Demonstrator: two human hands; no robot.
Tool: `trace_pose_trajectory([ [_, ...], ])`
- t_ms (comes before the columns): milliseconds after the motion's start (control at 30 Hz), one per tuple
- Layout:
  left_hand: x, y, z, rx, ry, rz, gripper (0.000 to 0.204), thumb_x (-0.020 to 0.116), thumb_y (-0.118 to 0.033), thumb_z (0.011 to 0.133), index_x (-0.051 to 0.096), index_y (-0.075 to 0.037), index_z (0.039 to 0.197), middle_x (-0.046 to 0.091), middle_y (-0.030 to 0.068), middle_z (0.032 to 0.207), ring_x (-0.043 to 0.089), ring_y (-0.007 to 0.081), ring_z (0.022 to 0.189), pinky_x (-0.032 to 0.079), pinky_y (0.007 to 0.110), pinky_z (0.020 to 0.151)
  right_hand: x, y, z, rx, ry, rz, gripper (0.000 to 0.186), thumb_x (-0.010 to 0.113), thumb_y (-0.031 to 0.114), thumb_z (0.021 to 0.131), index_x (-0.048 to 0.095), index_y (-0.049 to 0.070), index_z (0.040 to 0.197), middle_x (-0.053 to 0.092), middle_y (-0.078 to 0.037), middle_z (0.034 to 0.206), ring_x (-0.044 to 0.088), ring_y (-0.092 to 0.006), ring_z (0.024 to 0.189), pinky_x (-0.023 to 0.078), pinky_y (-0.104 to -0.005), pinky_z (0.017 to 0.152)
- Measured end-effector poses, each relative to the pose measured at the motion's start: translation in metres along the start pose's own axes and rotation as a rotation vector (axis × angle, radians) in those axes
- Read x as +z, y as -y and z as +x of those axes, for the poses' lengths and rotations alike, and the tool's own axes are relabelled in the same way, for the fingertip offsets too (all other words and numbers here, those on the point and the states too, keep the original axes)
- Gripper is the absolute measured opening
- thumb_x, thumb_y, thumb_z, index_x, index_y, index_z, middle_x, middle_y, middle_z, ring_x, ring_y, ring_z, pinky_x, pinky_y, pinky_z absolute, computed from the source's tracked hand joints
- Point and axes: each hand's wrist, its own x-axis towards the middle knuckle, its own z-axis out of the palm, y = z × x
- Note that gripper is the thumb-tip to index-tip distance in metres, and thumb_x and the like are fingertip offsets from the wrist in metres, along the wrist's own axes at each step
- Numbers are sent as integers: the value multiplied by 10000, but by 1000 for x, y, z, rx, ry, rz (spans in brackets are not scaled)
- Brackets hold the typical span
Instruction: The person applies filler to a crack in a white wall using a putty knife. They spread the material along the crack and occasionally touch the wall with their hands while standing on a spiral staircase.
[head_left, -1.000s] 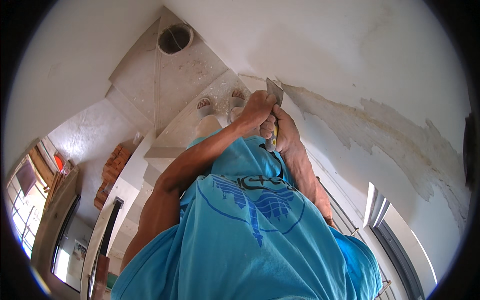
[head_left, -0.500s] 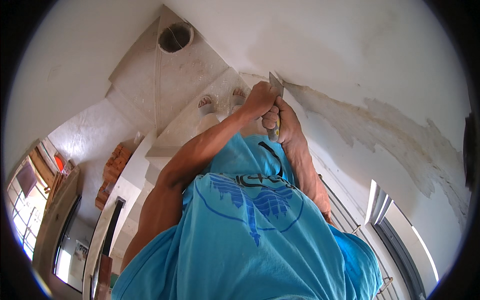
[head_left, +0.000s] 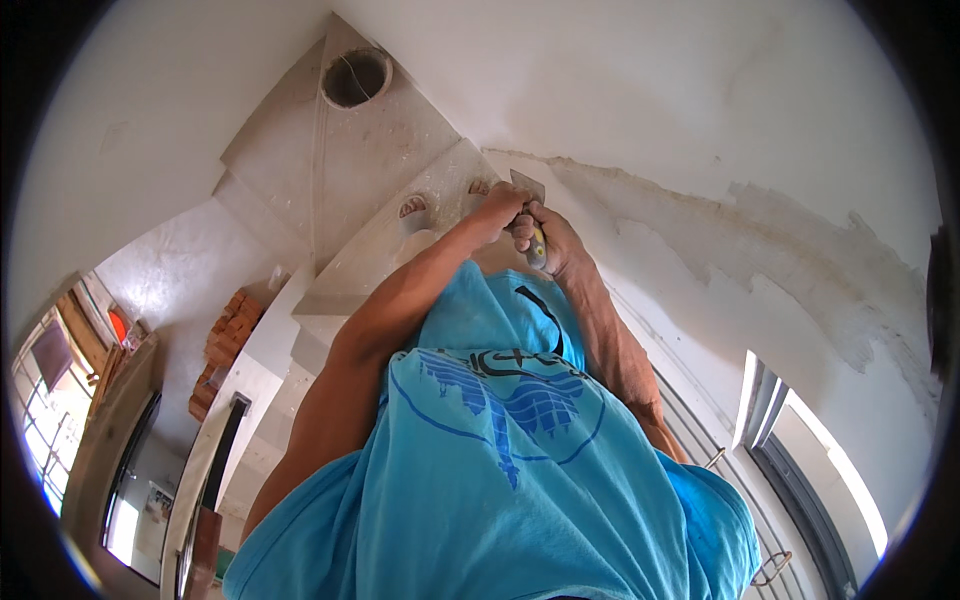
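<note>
A putty knife [head_left: 537,250] with a grey and yellow handle is gripped in front of me, its flat metal blade [head_left: 528,184] pointing up and away from my body. My right hand [head_left: 558,238] is closed around the handle. My left hand [head_left: 503,206] is closed at the base of the blade, just beside the right; its fingers are partly hidden. Beyond the blade runs the white wall [head_left: 640,95], with a rough, cracked line [head_left: 600,172] and a grey unpainted patch [head_left: 775,240]. In this picture the blade appears apart from that line.
I stand in sandals on dusty pale stair steps [head_left: 390,150]. A round bucket [head_left: 356,78] sits in the far corner. Stacked red bricks [head_left: 230,335] are lower left, past a railing [head_left: 215,470]. A metal rack [head_left: 700,440] and a window frame [head_left: 800,470] lie to the right.
Both hands and the putty knife have moved left and slightly nearer my body. The blade has come away from the cracked line on the wall, which now shows more fully.
</note>
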Motion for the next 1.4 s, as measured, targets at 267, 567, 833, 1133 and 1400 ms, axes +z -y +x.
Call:
trace_pose_trajectory([
  [267,-44,-37,-89,-126,-62,93,446,618,-384,903,626,45,1026,675,170,810,707,291,767,601,372,645,-23,-2,-64,-596,-125,-1513,275,543,227,925,584,-38,987,611,-171,733,597,-300,594,492,-421,566],
  [567,-160,16,-149,-71,-595,188,310,576,-252,902,582,47,984,684,185,851,687,261,676,582,353,587,-69,-22,-80,-884,-487,-1768,253,579,235,885,592,-11,944,590,-188,703,601,-323,631,464,-422,623],
  [833,-83,-37,-152,88,-251,148,545,654,-463,894,633,49,1079,690,172,868,695,231,756,583,318,665,-23,-29,-85,-780,-479,-1749,328,653,242,829,581,31,1071,658,-213,839,647,-402,814,485,-470,719],
  [1133,-3,-61,-110,111,12,165,489,661,-324,922,609,96,1167,680,156,1031,686,235,910,598,357,758,-19,-25,-84,-944,-367,-1890,385,694,202,748,593,15,1070,643,-182,792,654,-339,759,507,-428,711],
  [1400,-6,-61,-114,67,226,320,283,645,-234,920,685,36,995,672,90,905,654,165,831,576,322,713,-49,-40,-91,-338,32,-1185,115,584,149,880,577,34,878,542,-10,648,543,-106,541,432,-270,477],
])
